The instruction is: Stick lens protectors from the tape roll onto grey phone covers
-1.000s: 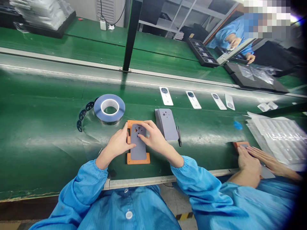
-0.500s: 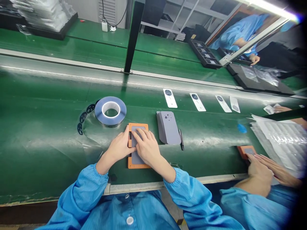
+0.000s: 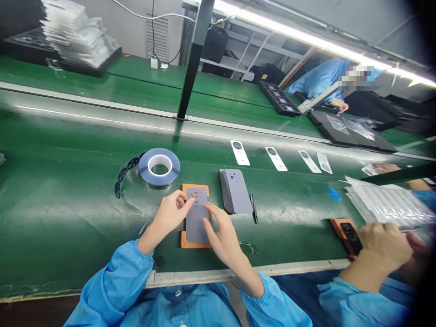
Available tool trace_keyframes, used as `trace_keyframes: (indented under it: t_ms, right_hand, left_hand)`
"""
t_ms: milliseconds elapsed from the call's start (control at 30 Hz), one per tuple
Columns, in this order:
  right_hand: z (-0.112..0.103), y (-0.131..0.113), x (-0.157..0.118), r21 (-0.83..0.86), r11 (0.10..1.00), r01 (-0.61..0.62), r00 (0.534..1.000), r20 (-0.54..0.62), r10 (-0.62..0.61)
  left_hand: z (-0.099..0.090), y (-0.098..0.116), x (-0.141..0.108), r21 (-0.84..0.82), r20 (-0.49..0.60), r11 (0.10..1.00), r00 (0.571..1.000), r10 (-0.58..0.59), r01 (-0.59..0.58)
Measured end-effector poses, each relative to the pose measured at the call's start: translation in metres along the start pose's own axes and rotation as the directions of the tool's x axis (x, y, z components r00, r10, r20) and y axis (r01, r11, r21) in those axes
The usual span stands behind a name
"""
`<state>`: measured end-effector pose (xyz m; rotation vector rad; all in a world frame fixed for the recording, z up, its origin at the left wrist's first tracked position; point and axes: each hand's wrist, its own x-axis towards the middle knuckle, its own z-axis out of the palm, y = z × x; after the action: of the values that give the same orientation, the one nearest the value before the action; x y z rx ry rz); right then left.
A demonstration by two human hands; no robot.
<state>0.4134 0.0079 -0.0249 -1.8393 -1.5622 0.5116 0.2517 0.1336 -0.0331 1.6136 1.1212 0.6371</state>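
Note:
A grey phone back panel (image 3: pixel 196 227) with camera holes at its far end lies over an orange jig (image 3: pixel 195 245), slightly out of line with it. My left hand (image 3: pixel 172 210) pinches the panel's upper left edge between thumb and curled fingers. On the other side my right hand (image 3: pixel 223 231) has its thumb and fingers apart, fingertips against the panel's right edge. Right of the jig stands a stack of similar grey panels (image 3: pixel 240 193), with black tweezers (image 3: pixel 254 209) alongside. A blue tape roll (image 3: pixel 145 169) sits beyond my left hand, its strip of dark round stickers (image 3: pixel 122 174) trailing left.
White cards with dark circles (image 3: pixel 240 152) lie in a row farther back. At right, a co-worker's hands (image 3: pixel 383 245) work beside another orange jig (image 3: pixel 337 227) and clear plastic trays (image 3: pixel 384 200). A dark post (image 3: pixel 190 77) rises behind the bench.
My hands pressed the panel within the jig before; now its far left edge is pinched by my left hand. My right hand has slid to the right edge. The view has tilted up.

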Motion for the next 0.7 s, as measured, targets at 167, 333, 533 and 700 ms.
trace_keyframes:
  t_ms: [167, 333, 533, 700]
  right_hand:
    - [-0.013, -0.021, 0.002, 0.221, 0.975, 0.006, 0.996, 0.080, -0.025]
    - [-0.003, -0.011, 0.023, 0.181, 0.968, -0.173, 0.971, 0.199, 0.136]
    - [-0.012, 0.012, 0.097, 0.409, 0.883, -0.230, 0.966, 0.203, 0.158]
    - [-0.027, 0.043, 0.223, 0.110, 0.951, -0.290, 0.957, 0.025, 0.289]
  left_hand:
    - [-0.008, 0.005, -0.001, -0.220, 0.131, 0.970, 0.989, -0.072, 0.100]
    - [-0.009, -0.003, 0.007, -0.385, 0.136, 0.911, 0.986, -0.101, 0.146]
    - [-0.015, 0.008, 0.011, -0.459, -0.150, 0.887, 0.980, -0.134, 0.052]
    - [-0.047, 0.081, -0.040, -0.662, 0.099, 0.747, 0.981, 0.165, -0.059]
